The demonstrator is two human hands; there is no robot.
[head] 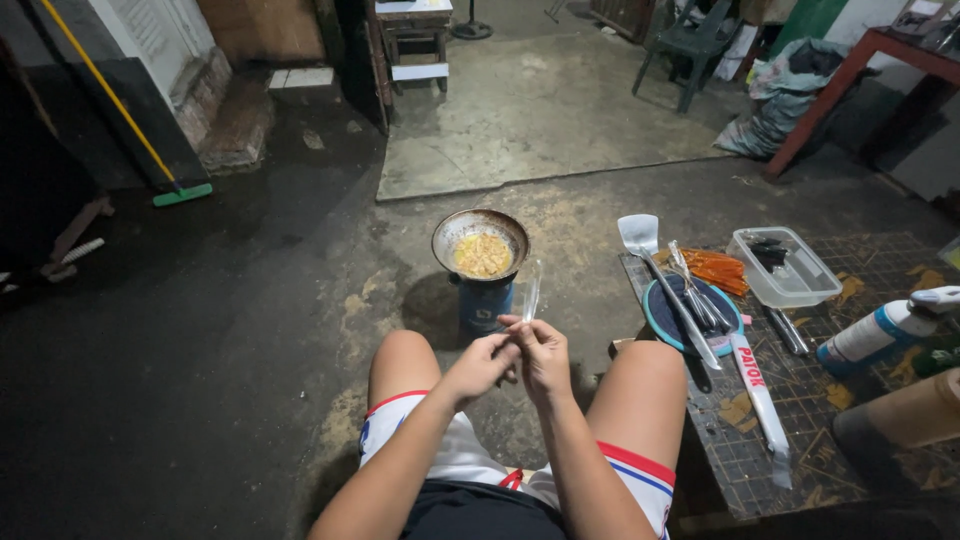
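At the centre of the frame, just above the bare knees, the left hand and the right hand meet, fingers curled and pinched together around the lower end of a thin, clear plastic sleeve that stands nearly upright between them, its top rising in front of the stove; whether anything is inside it I cannot tell. Directly beyond the hands, a small frying pan holding yellow scrambled egg sits on a blue canister burner on the dark concrete floor. To the right of the frame, a cutting mat carries a white spatula, metal tongs resting on a round dark lid, a clear plastic container and a white spray bottle. At upper left, a yellow-handled broom leans against the wall
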